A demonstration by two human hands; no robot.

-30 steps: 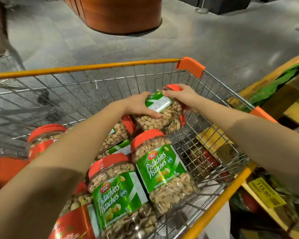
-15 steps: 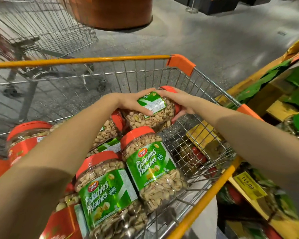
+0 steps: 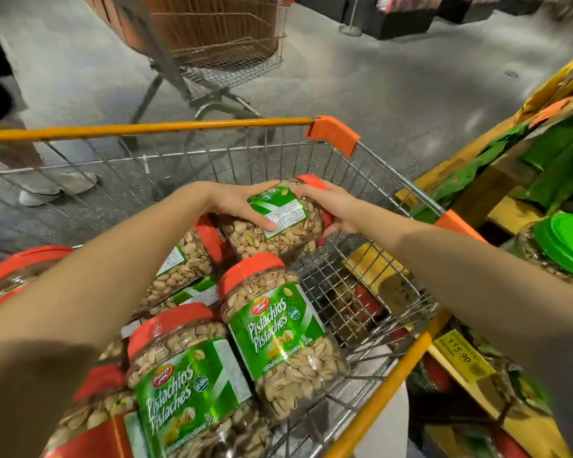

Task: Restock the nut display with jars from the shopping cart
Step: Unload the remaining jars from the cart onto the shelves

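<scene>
A clear pistachio jar (image 3: pixel 278 229) with a green label and an orange lid lies on its side at the far end of the wire shopping cart (image 3: pixel 212 128). My left hand (image 3: pixel 235 203) grips its body from the left. My right hand (image 3: pixel 331 206) holds its lid end from the right. Several more pistachio jars (image 3: pixel 278 328) with orange lids fill the near part of the cart, some upright, some lying down. The nut display (image 3: pixel 497 180), a yellow wooden stand, is to the right of the cart.
A green-lidded jar (image 3: pixel 563 246) stands on the display at right, with a yellow price tag (image 3: pixel 460 355) below it. Another empty cart (image 3: pixel 219 47) stands beyond mine on the grey floor. A person's legs and shoes (image 3: pixel 43 190) are at the left.
Both hands keep their hold on the same jar. The view has tilted up and shifted, bringing the other cart, the person at left and the green-lidded jar into sight.
</scene>
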